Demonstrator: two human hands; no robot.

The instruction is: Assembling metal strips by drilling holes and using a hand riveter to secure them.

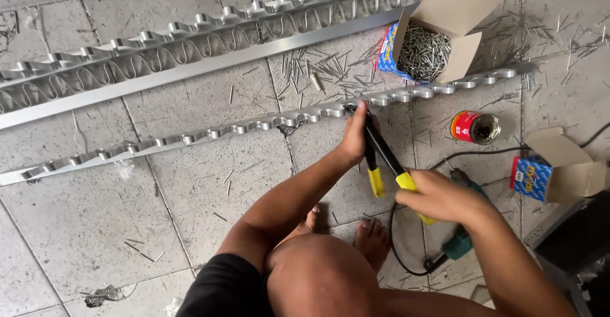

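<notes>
Shiny wavy metal strip (254,126), matt cardboard box (445,18), rough grey tiled floor (82,221).

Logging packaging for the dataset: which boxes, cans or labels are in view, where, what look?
Open cardboard box: top right, blue printed side, full of metal rivets.
Small box: right edge, blue printed face, flap open.
Can: between the boxes, on its side, red label.

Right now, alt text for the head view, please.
A person squatting on a tiled floor works a yellow-handled hand riveter on a wavy metal strip, left hand near the tool's head, right hand on a handle. Nearby: an open box of rivets, a small tin, a teal drill.
</notes>
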